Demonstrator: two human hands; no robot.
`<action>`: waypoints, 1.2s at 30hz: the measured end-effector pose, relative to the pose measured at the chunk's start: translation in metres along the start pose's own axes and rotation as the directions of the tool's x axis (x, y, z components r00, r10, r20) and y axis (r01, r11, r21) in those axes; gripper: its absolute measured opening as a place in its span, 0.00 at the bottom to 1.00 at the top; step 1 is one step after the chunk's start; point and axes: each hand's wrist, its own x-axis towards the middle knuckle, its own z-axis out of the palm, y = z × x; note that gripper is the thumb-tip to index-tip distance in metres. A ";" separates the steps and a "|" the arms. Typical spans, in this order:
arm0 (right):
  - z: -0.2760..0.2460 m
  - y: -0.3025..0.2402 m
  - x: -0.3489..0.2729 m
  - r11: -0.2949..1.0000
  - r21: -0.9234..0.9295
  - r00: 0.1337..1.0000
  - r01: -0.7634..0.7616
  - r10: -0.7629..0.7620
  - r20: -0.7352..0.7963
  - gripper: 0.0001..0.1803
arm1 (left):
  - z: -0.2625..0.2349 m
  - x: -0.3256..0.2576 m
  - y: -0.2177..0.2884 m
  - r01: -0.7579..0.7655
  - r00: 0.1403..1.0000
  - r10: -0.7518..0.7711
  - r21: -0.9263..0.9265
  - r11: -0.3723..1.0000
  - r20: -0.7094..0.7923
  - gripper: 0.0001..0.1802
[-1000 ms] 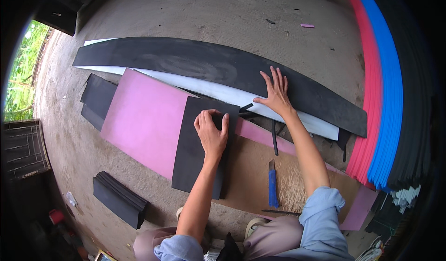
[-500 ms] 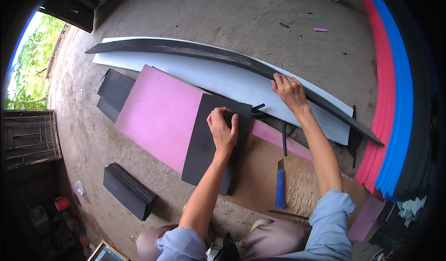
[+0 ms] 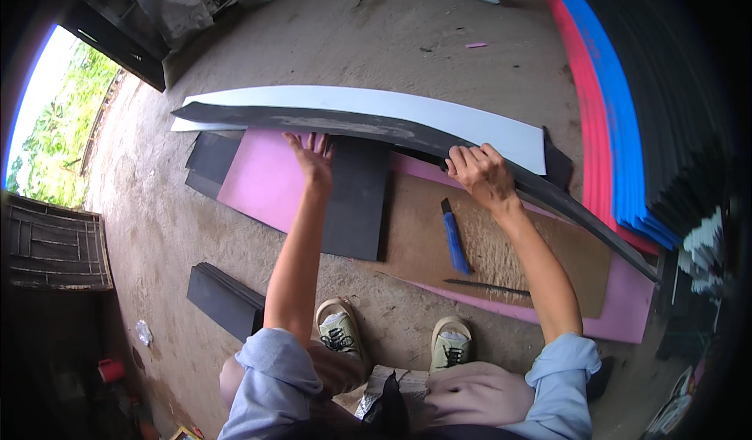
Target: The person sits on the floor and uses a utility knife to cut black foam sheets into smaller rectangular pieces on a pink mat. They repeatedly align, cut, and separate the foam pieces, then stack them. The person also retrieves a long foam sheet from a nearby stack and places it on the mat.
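A long black foam strip (image 3: pixel 407 132) bows across the middle of the view. My right hand (image 3: pixel 482 178) is closed round its near edge, right of centre. My left hand (image 3: pixel 313 160) has its fingers spread at the strip's near edge, over the pink sheet (image 3: pixel 262 178); whether the fingertips touch the strip I cannot tell. A black rectangular piece (image 3: pixel 352 205) lies on the pink sheet, beside my left forearm. Behind the strip is a long white sheet (image 3: pixel 439 107). A blue-handled utility knife (image 3: pixel 454 244) rests on the worn brown board (image 3: pixel 415 229).
A thin dark strip (image 3: pixel 486 286) lies on the board near my right forearm. A stack of black pieces (image 3: pixel 223 299) sits on the floor at left. Tall red, blue and black sheet stacks (image 3: pixel 615 127) stand at right. My shoes (image 3: pixel 450 346) are below the board.
My left hand has left the black piece, moved to the left and opened beside the strip. My right hand has drawn the strip nearer, over the pink sheet's far edge. The view has shifted.
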 end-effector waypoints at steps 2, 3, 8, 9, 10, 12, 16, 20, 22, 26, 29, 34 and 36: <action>-0.044 0.006 -0.028 0.999 -0.033 1.000 -0.004 0.005 0.031 0.08 | 0.016 -0.010 0.014 0.087 0.996 -0.087 -0.035 0.996 0.008 0.48; -0.060 0.008 -0.043 0.999 -0.042 1.000 -0.018 0.019 0.025 0.08 | 0.017 -0.015 0.016 0.119 0.993 -0.119 0.010 0.993 -0.005 0.47; -0.126 0.007 -0.100 0.992 -0.123 0.999 0.005 -0.010 -0.039 0.09 | 0.000 -0.034 0.007 0.253 0.967 -0.247 0.237 0.938 -0.054 0.22; -0.135 0.006 -0.109 0.992 -0.126 0.999 -0.017 0.013 -0.039 0.09 | -0.005 -0.037 0.002 0.237 0.970 -0.241 0.235 0.942 -0.015 0.19; -0.150 0.014 -0.121 0.989 -0.147 0.999 -0.023 0.018 -0.037 0.09 | 0.003 -0.046 -0.007 0.225 0.971 -0.237 0.210 0.951 0.034 0.17; -0.176 0.030 -0.157 0.976 -0.193 0.995 -0.100 0.097 -0.025 0.09 | 0.027 -0.068 -0.031 0.265 0.955 -0.281 0.152 0.952 0.097 0.16; -0.231 0.059 -0.237 0.903 -0.325 0.958 -0.280 0.285 -0.033 0.14 | 0.088 -0.151 -0.086 0.338 0.923 -0.330 -0.005 0.941 0.195 0.18; -0.258 0.071 -0.289 0.653 -0.394 0.756 -0.647 0.617 -0.217 0.13 | 0.125 -0.228 -0.125 0.424 0.828 -0.413 0.059 0.904 0.380 0.04; -0.245 0.064 -0.313 0.336 -0.245 0.414 -0.910 0.774 -0.479 0.14 | 0.138 -0.266 -0.153 0.464 0.779 -0.476 0.135 0.875 0.408 0.05; -0.165 0.053 -0.314 -0.577 0.808 -0.705 -0.121 0.623 0.339 0.26 | 0.121 -0.284 -0.207 0.461 0.834 -0.502 0.213 0.862 0.228 0.32; -0.114 0.039 -0.334 -0.603 0.772 -0.489 0.201 0.621 0.613 0.28 | 0.106 -0.297 -0.228 0.530 0.786 -0.576 0.237 0.814 0.223 0.29; -0.069 0.027 -0.345 -0.545 0.829 -0.481 0.129 0.697 0.533 0.35 | 0.083 -0.286 -0.225 0.564 0.771 -0.605 0.227 0.794 0.200 0.30; -0.072 0.026 -0.337 -0.547 0.837 -0.545 0.015 0.697 0.465 0.39 | 0.068 -0.261 -0.214 0.587 0.782 -0.614 0.204 0.783 0.109 0.28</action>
